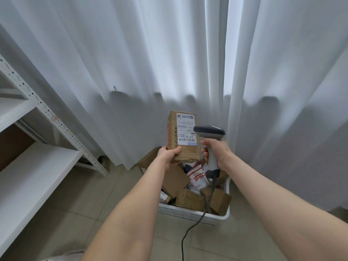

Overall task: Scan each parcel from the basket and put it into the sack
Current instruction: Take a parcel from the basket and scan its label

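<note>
Matt brown cardboard parcel [183, 136] with smooth white paper label [186, 129], grey matt plastic scanner [211, 146], white plastic basket [195, 211], sheer white cloth curtain [150, 53], perforated white metal shelf frame [49, 113]

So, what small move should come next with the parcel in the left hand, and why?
Probably tip the scanner down onto the barcode low on the parcel and trigger it. The left hand holds the parcel with its label facing the camera, and the right hand grips the scanner right beside it.

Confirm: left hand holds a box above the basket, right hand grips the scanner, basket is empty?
Wrong on the basket: head view shows it holding several parcels. Left hand does hold the box above it; right hand grips the scanner.
</note>
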Demonstrator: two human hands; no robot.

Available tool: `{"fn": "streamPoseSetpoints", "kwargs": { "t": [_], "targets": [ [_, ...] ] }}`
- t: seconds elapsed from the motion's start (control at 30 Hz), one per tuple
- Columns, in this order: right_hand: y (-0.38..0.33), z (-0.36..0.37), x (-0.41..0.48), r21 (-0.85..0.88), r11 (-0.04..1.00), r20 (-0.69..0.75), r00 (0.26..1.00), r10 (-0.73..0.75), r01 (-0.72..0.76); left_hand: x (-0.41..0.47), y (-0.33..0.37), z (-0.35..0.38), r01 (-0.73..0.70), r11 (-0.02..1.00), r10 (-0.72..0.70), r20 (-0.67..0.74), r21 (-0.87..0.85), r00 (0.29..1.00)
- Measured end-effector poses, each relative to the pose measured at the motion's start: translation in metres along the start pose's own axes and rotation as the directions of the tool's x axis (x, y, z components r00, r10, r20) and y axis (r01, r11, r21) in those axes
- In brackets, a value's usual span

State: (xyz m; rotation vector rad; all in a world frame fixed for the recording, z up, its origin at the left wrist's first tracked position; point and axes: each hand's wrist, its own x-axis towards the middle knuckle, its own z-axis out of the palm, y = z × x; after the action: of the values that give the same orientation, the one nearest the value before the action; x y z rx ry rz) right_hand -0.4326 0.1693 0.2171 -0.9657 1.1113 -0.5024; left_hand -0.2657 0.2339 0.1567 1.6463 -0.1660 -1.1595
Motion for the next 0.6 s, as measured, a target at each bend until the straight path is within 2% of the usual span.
{"fn": "streamPoseSetpoints", "kwargs": {
  "t": [0.6],
  "targets": [
    [-0.040, 0.026, -0.021, -0.116, 0.993, -0.003, 1.000, -0.007, 0.006, -0.004, 0.011, -0.006, -0.010, 1.000, 0.009, 0.032, 0.029, 0.999]
  ]
}}
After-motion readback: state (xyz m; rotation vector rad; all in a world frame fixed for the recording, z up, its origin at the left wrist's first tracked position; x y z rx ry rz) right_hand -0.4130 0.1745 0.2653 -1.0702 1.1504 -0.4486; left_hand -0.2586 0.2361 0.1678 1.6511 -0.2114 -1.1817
